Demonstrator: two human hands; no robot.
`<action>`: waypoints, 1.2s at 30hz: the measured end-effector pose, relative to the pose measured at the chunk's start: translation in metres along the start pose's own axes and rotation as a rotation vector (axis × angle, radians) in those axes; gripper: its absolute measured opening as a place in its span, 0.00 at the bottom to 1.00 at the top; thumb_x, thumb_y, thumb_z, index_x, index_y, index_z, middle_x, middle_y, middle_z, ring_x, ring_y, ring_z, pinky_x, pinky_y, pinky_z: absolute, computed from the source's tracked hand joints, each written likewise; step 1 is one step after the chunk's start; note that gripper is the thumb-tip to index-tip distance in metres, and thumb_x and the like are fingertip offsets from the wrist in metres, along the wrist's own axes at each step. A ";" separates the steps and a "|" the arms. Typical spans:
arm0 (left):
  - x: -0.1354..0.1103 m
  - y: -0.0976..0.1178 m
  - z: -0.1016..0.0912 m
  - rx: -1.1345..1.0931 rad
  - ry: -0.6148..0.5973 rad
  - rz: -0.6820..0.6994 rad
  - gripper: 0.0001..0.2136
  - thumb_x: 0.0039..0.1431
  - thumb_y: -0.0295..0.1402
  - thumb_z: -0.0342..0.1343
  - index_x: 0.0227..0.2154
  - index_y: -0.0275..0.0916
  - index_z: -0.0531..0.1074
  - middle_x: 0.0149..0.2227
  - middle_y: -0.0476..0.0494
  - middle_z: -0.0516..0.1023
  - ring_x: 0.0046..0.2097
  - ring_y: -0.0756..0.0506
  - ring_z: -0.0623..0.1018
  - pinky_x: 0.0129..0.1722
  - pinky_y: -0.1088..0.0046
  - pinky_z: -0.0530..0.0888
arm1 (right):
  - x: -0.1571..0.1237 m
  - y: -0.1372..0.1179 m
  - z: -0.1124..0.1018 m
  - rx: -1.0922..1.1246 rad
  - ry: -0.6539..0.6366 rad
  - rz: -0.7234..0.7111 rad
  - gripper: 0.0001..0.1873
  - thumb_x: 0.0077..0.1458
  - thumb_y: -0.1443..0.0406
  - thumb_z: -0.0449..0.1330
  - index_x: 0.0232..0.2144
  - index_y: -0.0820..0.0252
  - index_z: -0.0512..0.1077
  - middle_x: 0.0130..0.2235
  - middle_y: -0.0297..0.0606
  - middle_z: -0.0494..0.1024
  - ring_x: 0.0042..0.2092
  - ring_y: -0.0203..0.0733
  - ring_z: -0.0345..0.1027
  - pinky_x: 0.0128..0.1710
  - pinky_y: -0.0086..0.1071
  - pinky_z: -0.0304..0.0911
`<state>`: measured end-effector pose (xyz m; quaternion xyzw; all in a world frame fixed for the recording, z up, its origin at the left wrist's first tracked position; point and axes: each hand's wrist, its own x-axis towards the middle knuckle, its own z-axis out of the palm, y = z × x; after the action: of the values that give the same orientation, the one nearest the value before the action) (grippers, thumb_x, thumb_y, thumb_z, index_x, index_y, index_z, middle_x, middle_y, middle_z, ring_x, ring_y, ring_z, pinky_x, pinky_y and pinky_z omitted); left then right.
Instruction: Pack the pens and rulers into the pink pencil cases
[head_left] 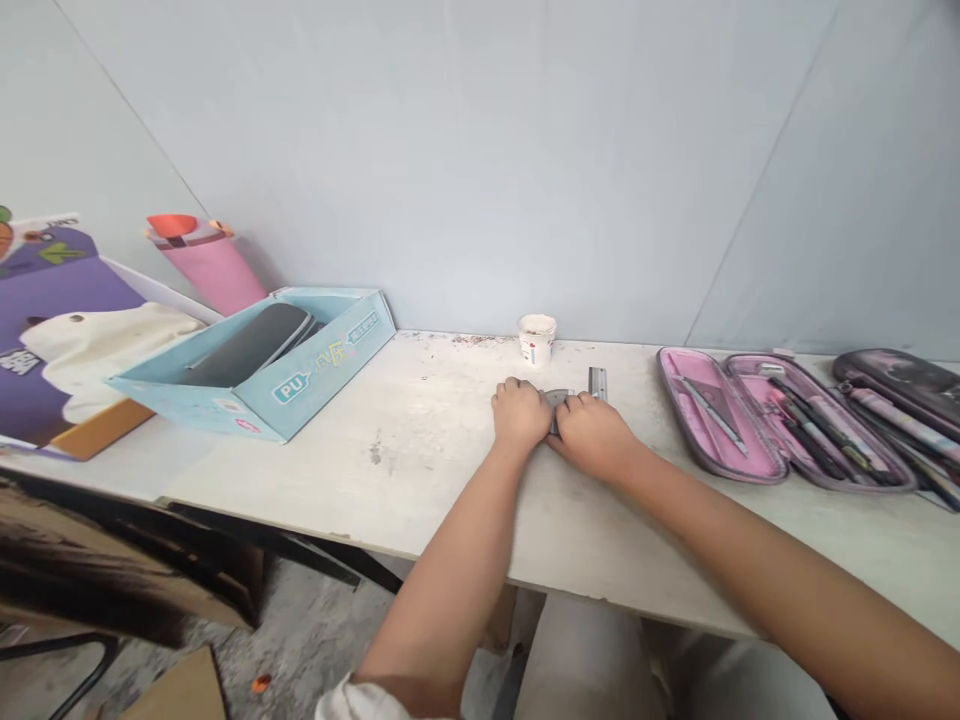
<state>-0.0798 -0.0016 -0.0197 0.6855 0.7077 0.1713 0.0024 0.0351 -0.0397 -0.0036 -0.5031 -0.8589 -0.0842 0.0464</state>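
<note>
Protractor-like piece (559, 397), I judge, is light and stiff, best pinched by edges; left hand (519, 412) and right hand (591, 432) curl closed upon it, cup (537, 342) at eleven o'clock.

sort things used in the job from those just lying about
Likely in use:
- grey curved-edged piece between left hand and right hand
- silver ruler-like strip nearby

Apparently lying about:
- small white printed cup
- open pink-lined pencil case
- light-blue cardboard box
</note>
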 end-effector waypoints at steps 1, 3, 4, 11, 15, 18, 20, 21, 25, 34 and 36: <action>-0.001 0.000 -0.001 0.001 -0.012 -0.014 0.20 0.58 0.36 0.40 0.41 0.30 0.73 0.44 0.31 0.70 0.49 0.37 0.68 0.47 0.61 0.65 | 0.002 -0.005 0.001 -0.019 -0.017 0.003 0.20 0.58 0.59 0.48 0.38 0.70 0.71 0.38 0.53 0.74 0.42 0.52 0.65 0.40 0.40 0.59; -0.001 -0.002 -0.002 -0.008 -0.040 -0.041 0.21 0.58 0.39 0.40 0.40 0.29 0.74 0.46 0.30 0.69 0.50 0.35 0.66 0.48 0.58 0.64 | 0.003 -0.012 0.004 -0.048 -0.028 0.001 0.17 0.58 0.64 0.46 0.38 0.71 0.71 0.38 0.53 0.74 0.41 0.51 0.66 0.38 0.39 0.59; 0.000 -0.003 -0.002 -0.022 -0.056 -0.051 0.22 0.58 0.41 0.40 0.39 0.29 0.74 0.47 0.29 0.69 0.51 0.34 0.66 0.48 0.57 0.63 | 0.003 -0.014 0.005 -0.058 -0.025 -0.001 0.17 0.57 0.68 0.45 0.39 0.71 0.71 0.38 0.53 0.74 0.41 0.50 0.66 0.38 0.38 0.59; 0.002 0.003 -0.008 -0.382 -0.175 0.098 0.23 0.60 0.45 0.37 0.32 0.36 0.75 0.44 0.36 0.73 0.51 0.37 0.67 0.51 0.56 0.62 | -0.010 0.000 -0.008 -0.030 0.047 0.009 0.19 0.53 0.74 0.45 0.44 0.73 0.70 0.39 0.55 0.73 0.41 0.49 0.64 0.39 0.38 0.58; -0.014 0.030 -0.017 -0.782 -0.094 0.396 0.24 0.64 0.42 0.32 0.42 0.34 0.70 0.45 0.39 0.74 0.49 0.44 0.71 0.52 0.67 0.65 | -0.032 0.032 -0.035 0.009 0.286 0.068 0.22 0.56 0.72 0.44 0.52 0.67 0.65 0.46 0.50 0.71 0.46 0.51 0.59 0.44 0.41 0.54; -0.029 0.066 -0.020 -0.772 -0.098 0.572 0.22 0.63 0.42 0.35 0.47 0.35 0.67 0.49 0.38 0.72 0.52 0.44 0.69 0.54 0.66 0.63 | -0.055 0.064 -0.045 0.107 0.407 0.098 0.23 0.55 0.71 0.45 0.53 0.62 0.64 0.46 0.46 0.70 0.47 0.49 0.58 0.47 0.40 0.53; -0.036 0.093 -0.018 -0.708 -0.125 0.671 0.22 0.63 0.42 0.37 0.52 0.35 0.64 0.52 0.37 0.69 0.55 0.43 0.67 0.56 0.64 0.60 | -0.070 0.088 -0.041 0.205 0.501 0.177 0.22 0.56 0.71 0.45 0.52 0.62 0.64 0.46 0.46 0.71 0.48 0.47 0.59 0.49 0.39 0.54; -0.039 0.105 -0.015 -0.679 -0.135 0.708 0.23 0.63 0.42 0.37 0.54 0.34 0.61 0.54 0.37 0.67 0.56 0.43 0.65 0.57 0.64 0.59 | -0.077 0.099 -0.036 0.261 0.557 0.242 0.22 0.56 0.71 0.44 0.52 0.64 0.64 0.47 0.46 0.70 0.49 0.46 0.60 0.50 0.38 0.54; -0.044 0.142 0.005 -0.479 -0.201 0.744 0.26 0.62 0.44 0.36 0.59 0.35 0.54 0.60 0.35 0.60 0.60 0.40 0.59 0.58 0.58 0.57 | -0.098 0.138 -0.005 0.434 0.654 0.544 0.23 0.55 0.70 0.44 0.53 0.70 0.59 0.50 0.51 0.69 0.50 0.46 0.63 0.50 0.37 0.56; -0.044 0.147 0.026 -0.266 -0.144 0.672 0.26 0.63 0.44 0.32 0.59 0.37 0.55 0.62 0.36 0.55 0.64 0.43 0.52 0.61 0.58 0.52 | -0.105 0.145 0.021 0.223 0.290 0.550 0.23 0.57 0.61 0.47 0.50 0.69 0.66 0.51 0.59 0.66 0.54 0.54 0.59 0.52 0.42 0.52; -0.040 0.137 0.022 -0.291 -0.112 0.659 0.27 0.63 0.44 0.32 0.60 0.35 0.52 0.63 0.35 0.51 0.65 0.44 0.50 0.62 0.62 0.51 | -0.104 0.142 0.021 0.222 0.259 0.534 0.28 0.58 0.57 0.45 0.54 0.72 0.62 0.55 0.61 0.62 0.57 0.56 0.54 0.54 0.44 0.49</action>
<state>0.0610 -0.0346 -0.0160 0.8775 0.4158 0.2239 0.0837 0.2099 -0.0566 -0.0278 -0.6879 -0.6872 -0.0384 0.2306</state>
